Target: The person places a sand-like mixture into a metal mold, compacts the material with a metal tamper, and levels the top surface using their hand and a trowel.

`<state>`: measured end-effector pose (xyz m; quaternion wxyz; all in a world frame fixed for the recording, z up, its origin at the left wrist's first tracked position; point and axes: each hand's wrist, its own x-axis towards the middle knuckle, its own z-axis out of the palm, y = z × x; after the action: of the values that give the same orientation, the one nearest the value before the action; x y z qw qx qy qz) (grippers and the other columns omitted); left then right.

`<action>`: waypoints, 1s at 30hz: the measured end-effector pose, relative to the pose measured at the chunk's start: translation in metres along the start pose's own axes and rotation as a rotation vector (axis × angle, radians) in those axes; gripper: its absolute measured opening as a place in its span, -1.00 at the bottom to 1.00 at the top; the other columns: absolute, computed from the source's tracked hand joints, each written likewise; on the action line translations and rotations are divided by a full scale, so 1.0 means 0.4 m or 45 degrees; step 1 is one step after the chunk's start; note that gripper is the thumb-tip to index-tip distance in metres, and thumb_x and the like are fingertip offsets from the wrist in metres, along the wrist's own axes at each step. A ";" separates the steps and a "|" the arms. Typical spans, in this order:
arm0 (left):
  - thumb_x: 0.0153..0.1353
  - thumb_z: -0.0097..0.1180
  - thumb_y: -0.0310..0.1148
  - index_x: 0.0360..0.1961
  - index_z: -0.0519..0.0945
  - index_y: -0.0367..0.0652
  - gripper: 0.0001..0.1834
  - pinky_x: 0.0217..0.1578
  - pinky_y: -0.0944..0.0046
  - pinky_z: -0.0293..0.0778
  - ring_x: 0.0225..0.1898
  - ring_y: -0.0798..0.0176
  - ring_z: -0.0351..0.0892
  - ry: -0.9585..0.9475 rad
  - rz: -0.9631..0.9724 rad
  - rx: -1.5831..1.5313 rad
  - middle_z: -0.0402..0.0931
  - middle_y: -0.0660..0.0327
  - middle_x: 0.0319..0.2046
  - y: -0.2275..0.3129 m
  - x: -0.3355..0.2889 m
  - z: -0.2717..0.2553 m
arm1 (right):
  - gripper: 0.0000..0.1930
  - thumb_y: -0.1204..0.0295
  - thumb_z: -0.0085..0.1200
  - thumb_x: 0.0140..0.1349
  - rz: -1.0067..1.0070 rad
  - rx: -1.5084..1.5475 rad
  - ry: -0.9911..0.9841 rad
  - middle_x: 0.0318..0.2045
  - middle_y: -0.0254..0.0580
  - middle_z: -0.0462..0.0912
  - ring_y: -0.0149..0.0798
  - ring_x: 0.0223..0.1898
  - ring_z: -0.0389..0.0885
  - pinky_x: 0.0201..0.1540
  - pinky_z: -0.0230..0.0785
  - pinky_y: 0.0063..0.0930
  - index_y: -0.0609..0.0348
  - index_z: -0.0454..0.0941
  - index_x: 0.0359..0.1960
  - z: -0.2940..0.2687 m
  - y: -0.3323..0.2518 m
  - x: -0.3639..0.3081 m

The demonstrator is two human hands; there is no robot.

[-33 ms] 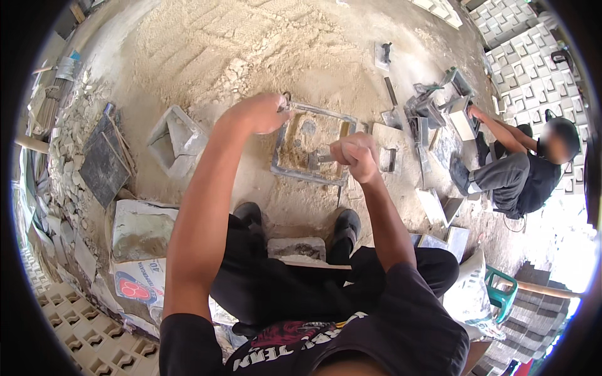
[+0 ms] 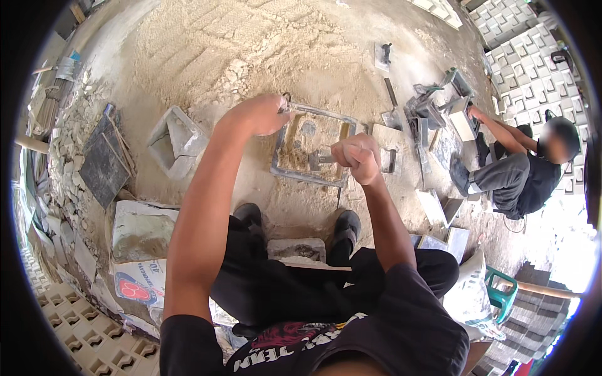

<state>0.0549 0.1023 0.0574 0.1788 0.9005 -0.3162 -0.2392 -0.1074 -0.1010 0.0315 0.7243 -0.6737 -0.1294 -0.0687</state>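
A rectangular grey metal mould frame (image 2: 307,178) lies on the sandy ground in front of my feet. Pale sandy material (image 2: 300,143) and a round grey disc (image 2: 308,128) show inside it. My left hand (image 2: 266,114) is closed at the far left corner of the frame, beside a small dark ring (image 2: 287,97). Over the frame's right side, my right hand (image 2: 357,158) is wrapped round the handle of a short tool. Its grey blocky end (image 2: 320,159) points left over the sand; I cannot tell the tool's exact kind.
A hollow concrete block (image 2: 177,143) stands left; another block (image 2: 296,249) sits between my shoes. A trowel (image 2: 392,117) and a float (image 2: 383,55) lie at right. Farther right, a crouching person (image 2: 533,163) handles a pale block (image 2: 463,120). Sand (image 2: 251,44) spreads ahead.
My right hand and its tool have shifted very slightly, with the wrist turned a little. My left hand and the frame stay put.
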 end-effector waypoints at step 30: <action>0.30 -0.02 0.04 0.14 0.47 -0.26 -0.39 0.06 0.09 0.43 0.06 -0.08 0.54 -0.109 -0.021 -0.032 0.55 -0.09 0.02 0.050 -0.003 0.004 | -0.44 0.14 -0.19 0.47 0.054 -0.612 0.944 -0.77 -0.43 0.23 -0.54 -0.65 0.16 -0.62 -0.04 -0.45 0.16 0.24 -0.72 -0.052 0.063 0.151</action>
<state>0.0437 0.0883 0.0660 0.1744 0.8897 -0.3130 -0.2828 -0.0406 -0.1151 0.0231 0.5457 -0.7554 0.1728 -0.3190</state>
